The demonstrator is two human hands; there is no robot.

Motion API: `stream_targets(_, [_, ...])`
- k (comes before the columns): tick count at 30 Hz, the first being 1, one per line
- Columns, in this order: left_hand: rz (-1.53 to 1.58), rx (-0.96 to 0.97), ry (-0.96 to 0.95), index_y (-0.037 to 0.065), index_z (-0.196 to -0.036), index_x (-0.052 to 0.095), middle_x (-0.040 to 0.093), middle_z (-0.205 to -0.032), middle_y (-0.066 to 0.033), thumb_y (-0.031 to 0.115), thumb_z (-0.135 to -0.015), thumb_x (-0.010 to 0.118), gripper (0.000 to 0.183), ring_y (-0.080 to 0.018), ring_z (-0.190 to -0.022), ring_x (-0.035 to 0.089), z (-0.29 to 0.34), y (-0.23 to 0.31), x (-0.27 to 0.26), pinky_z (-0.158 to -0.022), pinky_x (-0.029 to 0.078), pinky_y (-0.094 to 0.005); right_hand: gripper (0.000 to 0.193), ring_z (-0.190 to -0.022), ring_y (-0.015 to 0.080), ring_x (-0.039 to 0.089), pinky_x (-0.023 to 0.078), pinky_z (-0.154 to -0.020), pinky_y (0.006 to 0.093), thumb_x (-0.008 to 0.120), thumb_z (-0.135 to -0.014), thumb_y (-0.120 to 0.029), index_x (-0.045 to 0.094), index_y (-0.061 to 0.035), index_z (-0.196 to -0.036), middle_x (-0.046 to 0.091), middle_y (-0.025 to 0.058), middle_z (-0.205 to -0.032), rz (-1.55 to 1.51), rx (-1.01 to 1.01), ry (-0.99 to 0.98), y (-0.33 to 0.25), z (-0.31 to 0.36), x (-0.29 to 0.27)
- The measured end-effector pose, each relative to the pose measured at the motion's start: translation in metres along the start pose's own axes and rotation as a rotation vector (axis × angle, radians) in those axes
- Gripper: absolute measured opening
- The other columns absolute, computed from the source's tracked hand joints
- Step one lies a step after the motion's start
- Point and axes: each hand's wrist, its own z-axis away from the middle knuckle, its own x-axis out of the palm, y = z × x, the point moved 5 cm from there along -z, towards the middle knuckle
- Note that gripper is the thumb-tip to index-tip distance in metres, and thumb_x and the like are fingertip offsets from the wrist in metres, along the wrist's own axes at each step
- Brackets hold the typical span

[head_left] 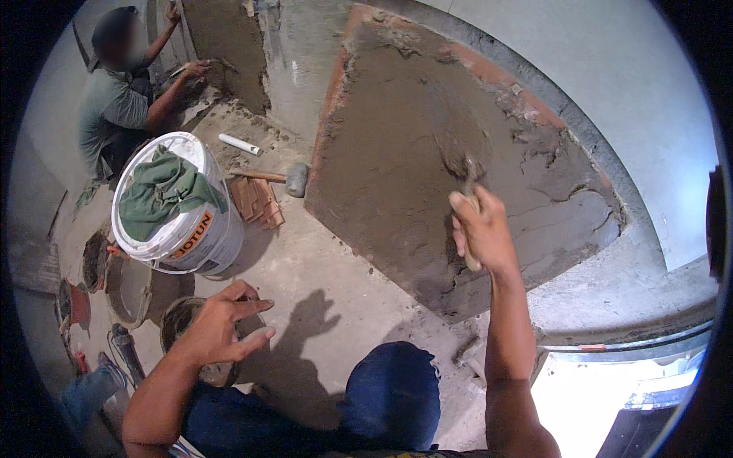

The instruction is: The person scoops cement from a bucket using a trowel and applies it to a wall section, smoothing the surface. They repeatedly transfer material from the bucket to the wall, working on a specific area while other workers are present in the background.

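Head view is showing us crouched before a low wall section (412, 153) coated in wet grey-brown mortar, with red brick peeking out along its upper and left edges. We are raising our right hand (482, 233) against that mortar face, its fingers curling tightly around the wooden handle of a trowel (469, 191); the tool's blade is pressing into the plaster just above our knuckles, and mortar is hiding most of it, so we cannot tell its shape. We are holding our left hand (227, 327) low over a shallow mortar pan (183, 320) on the floor, fingers spread wide and gripping nothing, the fingertips hovering just above the pan's rim; whether they are touching it we cannot tell. Our knee in dark blue trousers (389, 393) is filling the bottom centre. Beyond the left hand, a white plastic bucket (179, 214) is standing with a green cloth (164, 191) draped inside it. Near the wall's left edge, a mallet (282, 178) is lying beside a small pile of brick pieces (258, 202), and a white pipe piece (240, 144) is lying further back. At the upper left, another person (118, 107) in a grey-green shirt is working mortar onto a separate wall.
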Motion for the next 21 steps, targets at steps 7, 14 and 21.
stream_targets(7, [0.019, 0.007, 0.047, -0.002, -0.115, 0.073, 0.063, -0.101, -0.0173, 0.03, -0.078, 0.08, 0.049, -0.0326, -0.093, 0.065, 0.011, 0.022, -0.023, -0.085, 0.053, -0.0388, 0.029, -0.049, 0.0075, 0.054, 0.042, -0.043, 0.0247, 0.062, -0.101, -0.029, 0.051, -0.005, -0.088, 0.058, 0.0015, -0.068, -0.002, -0.235, 0.393, 0.126, 0.079, 0.003])
stream_targets(14, [-0.006, 0.024, 0.015, 0.0, -0.112, 0.075, 0.065, -0.099, -0.0172, 0.027, -0.075, 0.083, 0.047, -0.0315, -0.092, 0.065, -0.008, 0.022, -0.001, -0.083, 0.052, -0.0393, 0.045, -0.101, 0.0503, 0.066, 0.054, -0.081, 0.0522, 0.064, -0.098, -0.033, 0.06, 0.008, -0.116, 0.066, 0.0347, -0.102, 0.423, -0.176, 0.096, 0.127, 0.027, 0.112])
stream_targets(21, [-0.023, 0.022, -0.022, -0.002, -0.112, 0.075, 0.065, -0.098, -0.0174, 0.027, -0.078, 0.082, 0.045, -0.0295, -0.089, 0.066, -0.027, 0.019, 0.011, -0.081, 0.053, -0.039, 0.046, -0.095, 0.0518, 0.066, 0.052, -0.081, 0.056, 0.062, -0.098, -0.035, 0.059, 0.0064, -0.117, 0.066, 0.035, -0.096, 0.418, -0.094, 0.169, 0.035, 0.034, 0.014])
